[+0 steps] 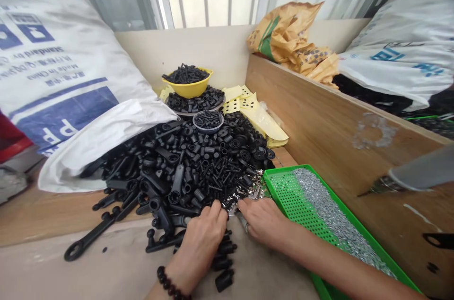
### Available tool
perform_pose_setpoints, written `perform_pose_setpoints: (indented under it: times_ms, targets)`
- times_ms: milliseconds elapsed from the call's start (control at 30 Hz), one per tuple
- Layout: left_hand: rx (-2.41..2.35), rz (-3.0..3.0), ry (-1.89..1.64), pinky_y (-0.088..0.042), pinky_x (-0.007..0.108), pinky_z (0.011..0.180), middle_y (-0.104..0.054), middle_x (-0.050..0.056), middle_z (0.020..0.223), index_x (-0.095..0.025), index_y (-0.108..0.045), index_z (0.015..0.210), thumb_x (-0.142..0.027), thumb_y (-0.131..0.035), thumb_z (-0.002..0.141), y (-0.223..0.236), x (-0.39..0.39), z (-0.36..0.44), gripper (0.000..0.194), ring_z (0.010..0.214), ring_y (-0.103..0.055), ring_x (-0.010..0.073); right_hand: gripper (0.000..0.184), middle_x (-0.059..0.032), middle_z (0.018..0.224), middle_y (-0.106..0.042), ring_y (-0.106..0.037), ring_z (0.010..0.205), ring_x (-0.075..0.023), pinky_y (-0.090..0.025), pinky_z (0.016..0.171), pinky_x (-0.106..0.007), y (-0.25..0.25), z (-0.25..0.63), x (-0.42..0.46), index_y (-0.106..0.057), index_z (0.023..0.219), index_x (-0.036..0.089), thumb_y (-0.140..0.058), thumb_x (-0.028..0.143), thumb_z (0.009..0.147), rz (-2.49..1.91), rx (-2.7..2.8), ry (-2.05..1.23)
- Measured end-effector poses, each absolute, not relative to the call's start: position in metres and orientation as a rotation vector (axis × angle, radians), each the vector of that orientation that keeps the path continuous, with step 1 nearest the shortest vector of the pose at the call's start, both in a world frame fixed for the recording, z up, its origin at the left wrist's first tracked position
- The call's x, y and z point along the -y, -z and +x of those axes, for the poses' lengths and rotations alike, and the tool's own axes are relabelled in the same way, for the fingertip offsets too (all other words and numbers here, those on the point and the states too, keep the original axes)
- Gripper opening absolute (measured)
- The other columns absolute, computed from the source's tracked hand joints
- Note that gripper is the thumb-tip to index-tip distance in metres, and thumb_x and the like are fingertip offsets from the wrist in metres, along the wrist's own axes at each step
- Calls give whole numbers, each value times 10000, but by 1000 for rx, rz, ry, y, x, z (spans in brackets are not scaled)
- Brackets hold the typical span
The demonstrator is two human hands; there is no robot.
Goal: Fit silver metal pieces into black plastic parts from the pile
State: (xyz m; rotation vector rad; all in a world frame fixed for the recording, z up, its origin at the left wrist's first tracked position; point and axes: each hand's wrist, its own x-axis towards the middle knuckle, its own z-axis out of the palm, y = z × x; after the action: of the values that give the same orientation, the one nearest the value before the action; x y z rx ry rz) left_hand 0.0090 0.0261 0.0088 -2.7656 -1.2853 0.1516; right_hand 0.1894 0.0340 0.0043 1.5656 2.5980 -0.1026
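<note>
My left hand, wearing a dark bead bracelet, has its fingers curled down at the front edge of a heap of black plastic parts. Whatever those fingers pinch is hidden beneath them. Close beside it, my right hand is closed in a pinch, its fingertips touching a scatter of small shiny metal pieces; what it holds cannot be made out. Several black cylindrical parts lie in a row by my left wrist. Black screw-like parts lie just beyond both hands.
A green perforated tray with small silver pieces stands right. Behind the heap are a yellow bowl, a small clear dish and yellow cards. A white sack leans left; a wooden divider and power screwdriver are right.
</note>
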Motion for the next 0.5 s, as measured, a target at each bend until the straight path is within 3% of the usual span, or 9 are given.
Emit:
perform_pose_setpoints:
  times_ms: [233,500]
  targets:
    - [1277,-2765,-184,-547,290,519,-605,87,1019,-150,-552,940,10,-492,819,-7,-25,13,209,794,-624,230,206,-62,846,-656,-621,725,-218,-343,586,-301,3,190,-22,-551,906,167,-495,50,747,1408,-2716,64]
    - [1284,-2813,-182,-543,278,553,-608,46,948,-172,-540,881,-3,-477,839,-9,-31,9,185,788,-619,208,146,-104,803,-650,-618,654,-212,-347,547,-283,5,180,-32,-548,892,141,-474,63,793,1511,-2665,17]
